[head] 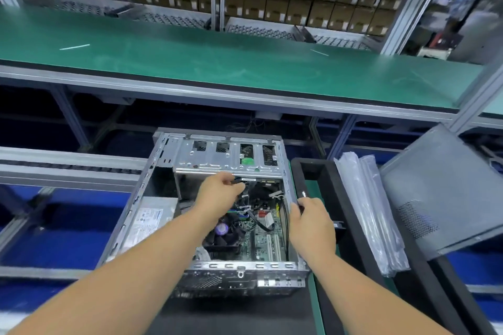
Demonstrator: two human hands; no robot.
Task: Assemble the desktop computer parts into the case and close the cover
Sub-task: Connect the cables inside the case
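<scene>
A green desk (217, 62) is seen across the back, above the work area. Below it, the open computer case (163, 187) is laid on its side, its motherboard (261, 242) exposed. A grey side cover (441, 198) is propped at a tilt to the right, well apart from the case. Inside the case, a dark cable connector (241, 181) is pinched by the left hand (217, 196) just under the drive cage (226, 155). A dark tool handle (302, 196) is gripped by the curled fingers of the right hand (310, 223) at the case's right wall.

Bright even overhead light, soft blur throughout, wide-angle bending at edges
</scene>
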